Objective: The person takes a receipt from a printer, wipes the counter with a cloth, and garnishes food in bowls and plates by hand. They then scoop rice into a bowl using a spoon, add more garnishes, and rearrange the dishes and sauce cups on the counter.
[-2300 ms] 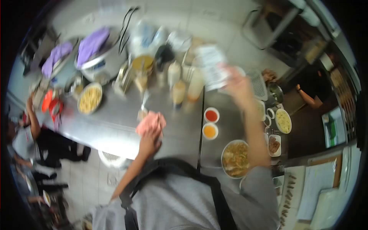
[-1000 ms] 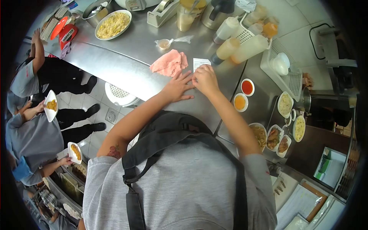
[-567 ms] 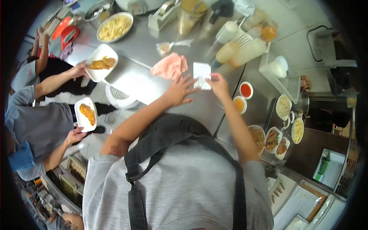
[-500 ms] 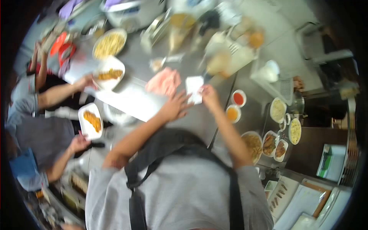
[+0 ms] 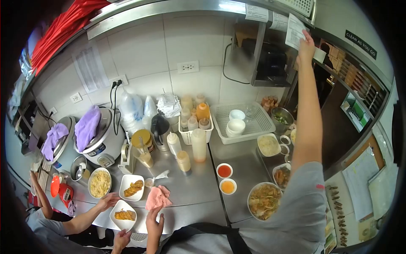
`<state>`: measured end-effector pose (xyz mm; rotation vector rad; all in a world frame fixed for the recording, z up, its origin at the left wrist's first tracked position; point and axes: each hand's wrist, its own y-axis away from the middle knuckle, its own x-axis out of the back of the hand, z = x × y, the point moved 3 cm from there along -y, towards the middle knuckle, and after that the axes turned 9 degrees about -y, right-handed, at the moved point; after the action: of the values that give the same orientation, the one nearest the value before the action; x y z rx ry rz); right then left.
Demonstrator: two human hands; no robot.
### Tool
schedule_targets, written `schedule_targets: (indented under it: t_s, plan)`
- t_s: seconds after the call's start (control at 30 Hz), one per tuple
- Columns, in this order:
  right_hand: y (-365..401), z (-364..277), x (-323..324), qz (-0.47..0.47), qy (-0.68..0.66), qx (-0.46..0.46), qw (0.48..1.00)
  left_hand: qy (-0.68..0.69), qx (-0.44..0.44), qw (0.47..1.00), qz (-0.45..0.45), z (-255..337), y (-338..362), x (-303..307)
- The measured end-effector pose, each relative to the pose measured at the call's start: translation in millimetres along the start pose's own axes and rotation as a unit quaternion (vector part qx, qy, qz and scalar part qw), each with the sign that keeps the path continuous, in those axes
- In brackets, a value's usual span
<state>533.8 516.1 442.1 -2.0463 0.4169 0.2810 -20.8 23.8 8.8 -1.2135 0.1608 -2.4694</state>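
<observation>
Raised to the upper right, my right hand (image 5: 306, 47) grips a white printed paper slip (image 5: 295, 32) close to the metal shelf edge. Other printed slips (image 5: 256, 12) hang along that edge, to its left. Low over the counter front, my left hand (image 5: 155, 223) is open, its thumb and fingers apart. Its fingertips are right at a crumpled pink cloth (image 5: 158, 198). Behind the cloth lie a small cup and a clear packet. Bowls of red sauce (image 5: 224, 170) and orange sauce (image 5: 228, 186) stand on the counter to the right.
At left, a co-worker's hands (image 5: 109, 202) are at a square white dish (image 5: 123, 215) of fried food; a similar dish (image 5: 131, 188) stands behind it. Rice cookers (image 5: 99, 142), squeeze bottles (image 5: 199, 145) and a white basket (image 5: 243, 120) line the back. A noodle bowl (image 5: 264, 201) is at right.
My right hand has risen from the counter to the shelf edge with the paper slip. My left hand has drawn back from the slip. One of the co-worker's dishes now stands on the counter.
</observation>
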Motion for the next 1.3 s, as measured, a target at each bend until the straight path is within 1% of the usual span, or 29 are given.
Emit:
schedule_targets:
  t_s: [0.07,0.17,0.2,0.23,0.27,0.3,0.37,0.4,0.47,0.57,0.6,0.63,0.67,0.7,0.73,0.77,0.8,0.83,0.87,0.93,0.97,1.0,1.03,1.07,1.13,1.2,1.23,1.27,1.3]
  plan:
    - [-26,38,30,-0.030,0.103,-0.049,0.993,0.020,-0.033,0.999,-0.006,5,2,-12]
    - [-28,31,33,-0.025,0.048,-0.067,0.996,0.055,0.034,0.993,-0.096,20,10,-25]
    - [-37,29,36,-0.048,0.076,-0.079,0.993,0.059,0.012,0.993,-0.106,20,9,-30]
    - [-58,35,47,-0.030,0.154,-0.098,0.983,0.063,-0.007,0.991,-0.114,17,10,-37]
    - [-81,38,57,-0.133,0.056,-0.133,0.981,0.068,-0.018,0.990,-0.122,13,18,-43]
    - [-98,36,64,-0.227,-0.039,-0.183,0.956,0.049,0.005,0.987,-0.154,13,18,-43]
    - [-107,49,66,-0.213,0.042,-0.142,0.966,0.026,0.025,0.985,-0.170,11,16,-47]
    - [-96,60,57,-0.190,0.088,-0.108,0.972,0.007,-0.005,0.988,-0.155,19,11,-43]
    - [-69,56,39,-0.126,0.159,-0.019,0.979,0.030,-0.007,0.993,-0.116,15,9,-41]
    - [21,-6,-9,-0.025,0.150,0.126,0.980,0.036,0.021,0.996,-0.077,9,18,-35]
    - [66,-32,-27,-0.016,0.130,0.159,0.979,0.050,0.031,0.995,-0.075,3,22,-36]
    - [115,-48,-46,-0.040,0.115,0.151,0.981,0.063,0.037,0.994,-0.077,-2,26,-35]
    - [165,-55,-65,-0.094,0.109,0.108,0.984,0.072,0.056,0.993,-0.070,-8,32,-34]
    - [218,-47,-78,-0.202,0.151,-0.007,0.968,0.080,0.073,0.992,-0.063,-14,39,-32]
    - [298,-25,-84,-0.245,0.121,-0.118,0.955,0.088,0.088,0.991,-0.059,-21,41,-28]
    - [378,-2,-89,-0.277,0.101,-0.234,0.926,0.047,0.130,0.986,-0.094,-22,42,-17]
    - [460,19,-93,-0.301,0.095,-0.339,0.886,0.057,0.159,0.981,-0.099,-30,46,-14]
    - [539,9,-115,-0.373,-0.021,-0.430,0.822,0.067,0.188,0.975,-0.103,-38,50,-11]
    - [618,-3,-135,-0.429,-0.110,-0.524,0.728,0.076,0.216,0.968,-0.105,-46,54,-8]
    - [717,-40,-169,-0.504,-0.026,-0.597,0.623,0.075,0.261,0.959,-0.075,-74,67,-7]
    - [746,-63,-189,-0.525,-0.071,-0.605,0.594,0.079,0.283,0.954,-0.052,-88,74,-6]
    - [755,-75,-202,-0.558,-0.075,-0.586,0.583,0.083,0.304,0.949,-0.029,-99,79,0]
    - [763,-88,-216,-0.589,-0.080,-0.565,0.572,0.091,0.333,0.937,-0.051,-109,84,7]
    - [761,-95,-226,-0.631,-0.044,-0.515,0.579,0.122,0.352,0.928,-0.005,-120,91,13]
    - [758,-101,-246,-0.674,0.018,-0.338,0.657,0.182,0.388,0.899,0.088,-140,103,22]
    - [748,-99,-263,-0.637,0.069,-0.067,0.765,0.232,0.429,0.862,0.136,-158,107,34]
    - [753,-94,-263,-0.612,0.051,-0.084,0.785,0.250,0.452,0.843,0.153,-165,106,41]
    - [765,-83,-259,-0.621,0.066,-0.087,0.776,0.267,0.474,0.822,0.168,-171,105,46]
    - [778,-68,-251,-0.631,0.082,-0.089,0.767,0.246,0.467,0.836,0.150,-171,97,59]
